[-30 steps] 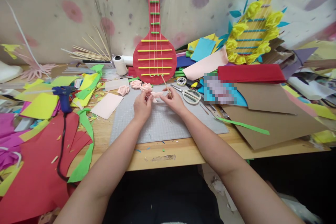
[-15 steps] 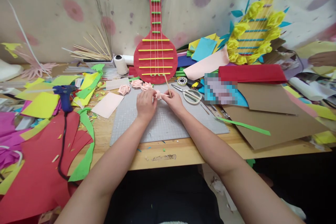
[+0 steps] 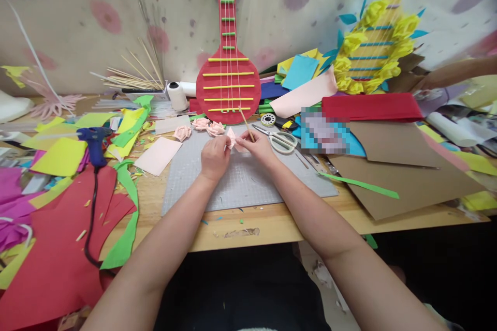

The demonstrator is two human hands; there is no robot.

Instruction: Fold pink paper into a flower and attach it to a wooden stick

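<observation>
Over the far part of the grey cutting mat [image 3: 217, 186], my left hand [image 3: 215, 156] pinches the left side of a small piece of pink crepe paper [image 3: 232, 138]. My right hand [image 3: 257, 146] grips the other side of the paper, and a thin wooden stick [image 3: 245, 121] slants up out of the same fingers. Several finished-looking pink paper roses [image 3: 201, 123] lie just beyond my left hand. Flat pink paper [image 3: 158, 155] rests to the left of the mat. Scissors [image 3: 282, 141] with pale handles lie right beside my right hand.
A red paper lute [image 3: 228, 85] leans on the wall behind the mat. At the left, a blue glue gun [image 3: 95, 145] stands among paper scraps. Brown cardboard [image 3: 404, 186] and a yellow flowered instrument [image 3: 370, 51] are at the right. Another person's arm [image 3: 454, 73] reaches in there.
The pink paper between my hands has opened out and shows more, with my fingers slightly further apart. At the right, the other person's arm has reached further in.
</observation>
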